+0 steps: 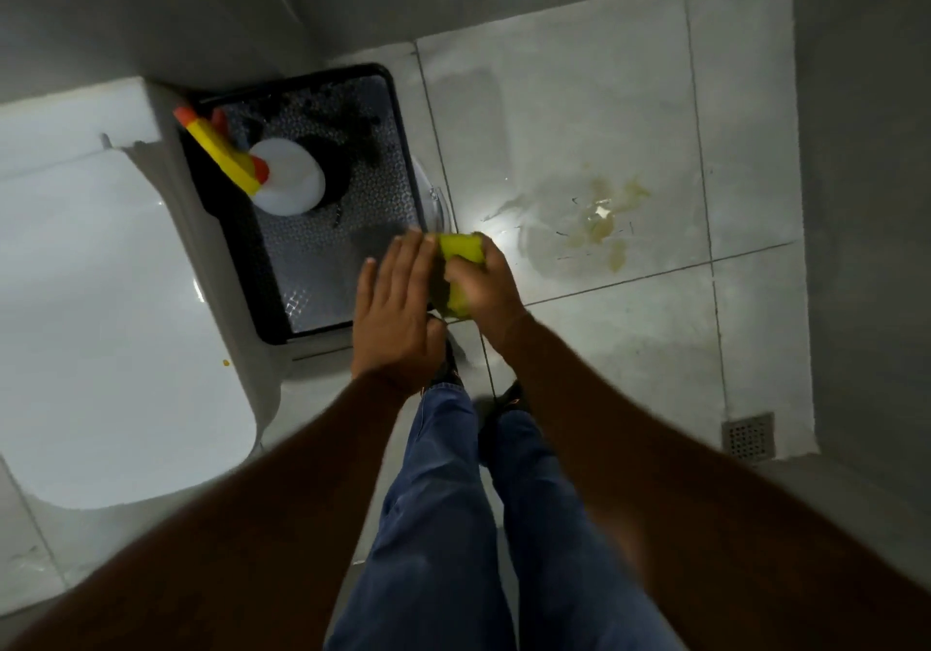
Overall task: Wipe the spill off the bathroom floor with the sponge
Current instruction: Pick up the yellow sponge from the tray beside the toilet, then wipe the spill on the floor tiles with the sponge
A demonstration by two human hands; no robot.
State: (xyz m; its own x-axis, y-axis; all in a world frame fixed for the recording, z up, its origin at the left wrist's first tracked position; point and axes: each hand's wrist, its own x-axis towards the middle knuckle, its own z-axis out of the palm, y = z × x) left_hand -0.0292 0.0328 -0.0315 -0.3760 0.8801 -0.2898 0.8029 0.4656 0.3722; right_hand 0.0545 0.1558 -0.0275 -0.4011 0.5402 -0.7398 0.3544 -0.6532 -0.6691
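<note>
Two hands met over the sponge (459, 267) — a yellow-green block, soft and squashed where it was gripped, held in the air above the floor (579, 111) rather than on it. The right hand (486, 285) had its fingers curled tight around the sponge; the left hand (395, 312) lay flat and open against the sponge's side, fingers straight, gripping nothing.

Beyond the sponge and to its right, the spill (589, 227) spread across pale glossy tile as a thin wet film with yellowish blobs and a few dark flecks. Judging from that, the wipe had not yet begun. To do it well, the person would best lower the sponge flat and draw from the spill's outer edge inward — pushing outward would likely smear it into the grout lines.

Left of the sponge sat a black tray (403, 111) with a dimpled, shiny bottom, holding a round white lid (294, 181) and a yellow and orange bottle (216, 151). Farther left was the smooth white toilet (101, 297).
</note>
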